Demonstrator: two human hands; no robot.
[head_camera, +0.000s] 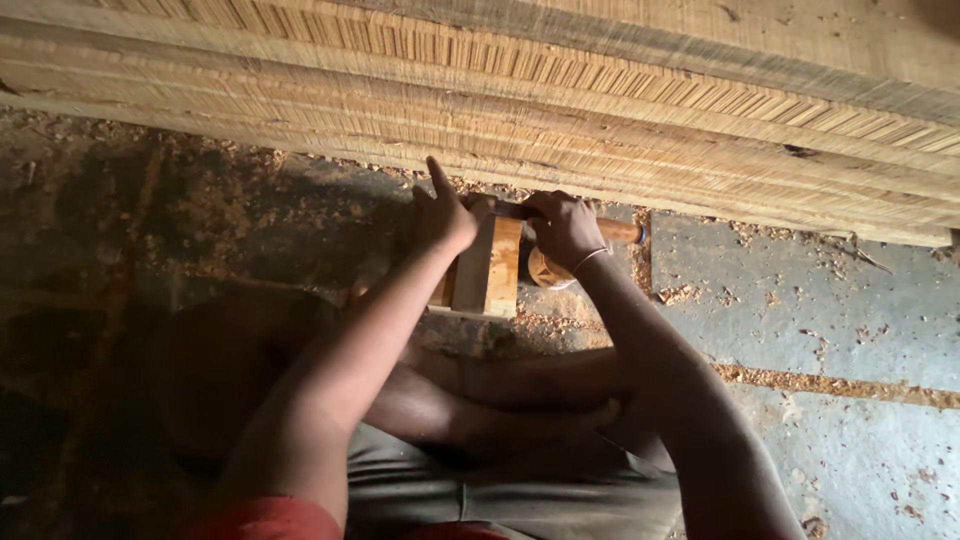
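- Nearest to us, at the bottom edge, we see a strip of red cloth (265, 520) at the left arm and, just right of it, grey-green cloth (500, 495) over the lap, with a bare leg (500, 385) crossed in front of it.
- At far left lies a dark, stained floor (120, 230) strewn with pale wood shavings (215, 205).
- Our left hand (445, 215) rests against the left side of a small pale wooden block made of joined slats (490, 270). Its forefinger points up toward the planks and the other fingers are loosely curled at the block's top edge, so we cannot tell whether they grip it.
- The block stands upright on the floor, just beneath the edge of a wide stack of rough, pale sawn planks (600, 100) that crosses the whole top of the view.
- Our right hand (565, 228), with a thin bracelet (590, 258) at the wrist, has its fingers wrapped tight around a round wooden tool handle (620, 231). The handle lies level, its free end pointing right, and its other end meets the block's top.
- A rounded wooden part (545, 270) shows just under that hand, touching the block's right side.
- At right the floor is grey concrete (850, 300), with a line of sawdust (840, 385) running across it.
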